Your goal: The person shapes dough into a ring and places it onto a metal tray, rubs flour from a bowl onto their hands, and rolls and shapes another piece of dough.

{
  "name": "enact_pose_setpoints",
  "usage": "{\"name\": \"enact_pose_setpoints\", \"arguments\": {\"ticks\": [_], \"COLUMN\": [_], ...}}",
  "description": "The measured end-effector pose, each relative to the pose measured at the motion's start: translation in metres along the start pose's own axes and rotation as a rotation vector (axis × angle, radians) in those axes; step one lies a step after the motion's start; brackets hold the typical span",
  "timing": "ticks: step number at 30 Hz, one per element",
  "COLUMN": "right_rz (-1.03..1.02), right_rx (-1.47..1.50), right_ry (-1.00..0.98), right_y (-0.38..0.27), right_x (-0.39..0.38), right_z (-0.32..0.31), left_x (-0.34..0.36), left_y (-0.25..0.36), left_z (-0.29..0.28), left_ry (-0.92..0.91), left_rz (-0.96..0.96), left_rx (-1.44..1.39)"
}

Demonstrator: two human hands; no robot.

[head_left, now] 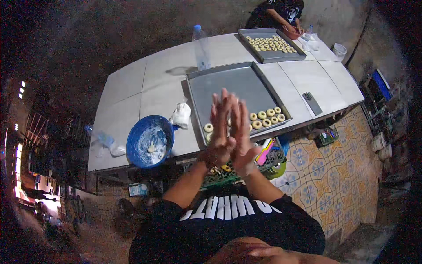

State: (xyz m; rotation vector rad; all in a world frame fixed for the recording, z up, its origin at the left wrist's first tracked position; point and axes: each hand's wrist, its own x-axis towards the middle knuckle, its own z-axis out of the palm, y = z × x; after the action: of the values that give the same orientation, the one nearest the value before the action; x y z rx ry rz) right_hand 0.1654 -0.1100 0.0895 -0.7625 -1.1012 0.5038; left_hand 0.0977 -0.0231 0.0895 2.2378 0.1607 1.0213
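Observation:
My left hand and my right hand are held upright palm to palm above the near edge of a large metal tray, their fingers stretched out and slightly blurred. Whether anything lies between the palms is hidden. Several pale dough rings line the tray's near side, partly behind my hands. To the left, a blue basin holds white powder and a small dough lump. A white bag lies between basin and tray.
A co-worker reaches into a reddish bowl beside another tray of dough rings. A tall bottle, another bottle and a white bucket stand or lie on the white table. A green crate sits below its edge.

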Motion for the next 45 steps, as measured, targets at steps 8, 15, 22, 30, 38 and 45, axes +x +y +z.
{"name": "enact_pose_setpoints", "arguments": {"ticks": [8, 15, 22, 30, 38, 45], "right_rz": [-0.023, -0.036, -0.010, -0.018, -0.425, -0.517], "right_rx": [-0.035, -0.073, 0.055, -0.104, -0.600, -0.917], "right_ry": [-0.065, -0.030, -0.011, -0.153, -0.276, -0.494], "right_y": [0.022, 0.006, -0.003, 0.023, 0.009, -0.006], "right_x": [-0.012, 0.016, -0.006, -0.012, 0.048, 0.055], "right_z": [0.011, 0.007, 0.012, -0.009, -0.038, -0.007], "left_x": [0.006, -0.026, -0.017, 0.004, 0.005, 0.007], "left_y": [0.029, 0.023, -0.004, -0.002, 0.041, 0.012], "left_z": [-0.003, 0.003, -0.003, 0.005, 0.027, 0.025], "left_ry": [0.233, 0.078, 0.123, 0.207, 0.342, 0.363], "left_rz": [0.114, 0.165, 0.018, 0.187, -0.124, -0.123], "left_rx": [-0.213, -0.211, -0.115, -0.271, -1.599, -1.114]}}
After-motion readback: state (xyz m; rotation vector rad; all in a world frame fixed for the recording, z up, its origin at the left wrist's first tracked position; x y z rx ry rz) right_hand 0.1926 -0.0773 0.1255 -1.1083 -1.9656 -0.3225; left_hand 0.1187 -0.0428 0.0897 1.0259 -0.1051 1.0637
